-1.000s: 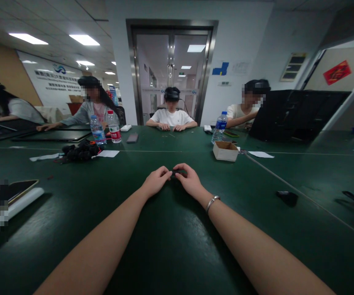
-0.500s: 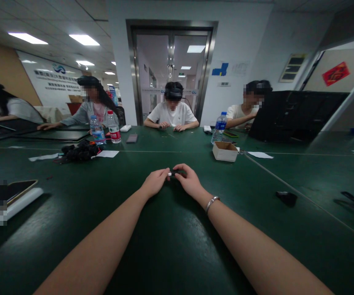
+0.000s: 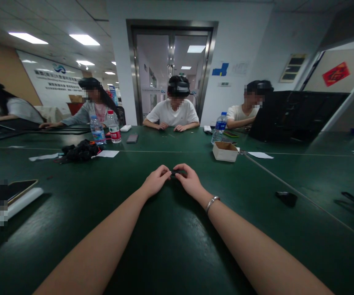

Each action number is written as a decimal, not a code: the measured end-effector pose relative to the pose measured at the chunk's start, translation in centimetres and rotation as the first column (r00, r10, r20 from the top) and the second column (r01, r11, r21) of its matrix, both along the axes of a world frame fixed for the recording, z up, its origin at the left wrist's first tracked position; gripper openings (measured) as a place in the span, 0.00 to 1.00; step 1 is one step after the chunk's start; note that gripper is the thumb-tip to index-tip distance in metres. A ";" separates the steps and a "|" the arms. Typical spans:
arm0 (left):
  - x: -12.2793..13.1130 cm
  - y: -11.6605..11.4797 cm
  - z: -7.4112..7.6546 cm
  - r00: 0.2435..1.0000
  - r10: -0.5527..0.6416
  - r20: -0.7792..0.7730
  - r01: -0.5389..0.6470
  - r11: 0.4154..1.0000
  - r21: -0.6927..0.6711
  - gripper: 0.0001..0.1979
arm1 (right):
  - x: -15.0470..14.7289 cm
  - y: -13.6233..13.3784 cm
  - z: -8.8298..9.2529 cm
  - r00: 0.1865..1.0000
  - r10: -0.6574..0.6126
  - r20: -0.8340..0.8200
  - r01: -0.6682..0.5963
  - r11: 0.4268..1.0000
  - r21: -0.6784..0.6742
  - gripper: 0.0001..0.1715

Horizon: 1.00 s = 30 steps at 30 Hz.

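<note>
Just over the green table, a small dark object sits between my two hands, its kind too small to tell. My right hand pinches it between thumb and fingers, with the fingers covering most of it. From the other side, the closed fingertips of my left hand meet its left end. A silver bracelet circles my right wrist.
Beyond my hands stand a small open box, a blue-capped bottle and, left, a red-capped bottle. A black tangled bundle lies left. A black item lies right. Several people sit around the table.
The silver part of the small object, seen before at my left fingertips, no longer shows. My left fingers have shifted slightly over it. The person opposite has raised their head.
</note>
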<state>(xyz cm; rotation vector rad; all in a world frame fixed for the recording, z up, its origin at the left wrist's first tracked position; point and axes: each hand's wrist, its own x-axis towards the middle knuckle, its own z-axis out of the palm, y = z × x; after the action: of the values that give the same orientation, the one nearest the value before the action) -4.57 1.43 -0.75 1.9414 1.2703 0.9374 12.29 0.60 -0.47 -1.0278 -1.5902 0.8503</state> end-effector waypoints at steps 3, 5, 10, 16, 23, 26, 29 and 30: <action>0.0 0.1 -0.1 0.999 0.018 -0.048 -0.017 1.000 0.024 0.22 | 0.0 0.0 0.0 1.000 0.002 0.008 -0.003 1.000 0.007 0.11; 0.1 0.1 0.0 0.996 0.036 -0.081 -0.033 0.999 0.036 0.26 | -0.1 0.0 0.0 1.000 0.007 0.007 -0.007 1.000 0.007 0.11; 0.2 0.0 0.1 0.991 0.072 -0.110 -0.068 0.997 0.035 0.30 | -0.1 0.0 0.0 1.000 0.002 0.018 -0.002 1.000 0.003 0.11; 0.2 -0.1 0.1 0.999 0.047 0.023 -0.047 0.999 0.009 0.19 | 0.0 0.1 -0.1 1.000 -0.006 0.003 0.006 1.000 0.008 0.11; 0.1 -0.1 0.1 0.993 0.017 0.117 -0.015 1.000 -0.017 0.12 | 0.1 0.1 -0.1 1.000 -0.007 0.006 0.007 1.000 -0.006 0.11; 0.1 -0.4 0.4 0.985 0.018 0.174 -0.025 0.999 0.039 0.11 | 0.0 -0.1 0.0 1.000 0.018 -0.003 -0.019 0.999 -0.047 0.10; 0.6 -0.8 0.7 0.974 0.071 0.215 -0.102 0.985 0.137 0.12 | -0.3 -0.5 0.1 0.990 0.120 -0.078 -0.129 0.984 -0.126 0.16; 0.9 -1.0 0.8 0.965 0.092 0.246 -0.132 0.980 0.152 0.12 | -0.4 -0.5 0.1 0.983 0.148 -0.107 -0.162 0.977 -0.139 0.18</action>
<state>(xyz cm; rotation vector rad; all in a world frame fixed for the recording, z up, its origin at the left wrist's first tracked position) -3.66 0.48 0.04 1.8284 1.2039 1.3298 11.88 0.05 -0.33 -0.9588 -1.5594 1.1217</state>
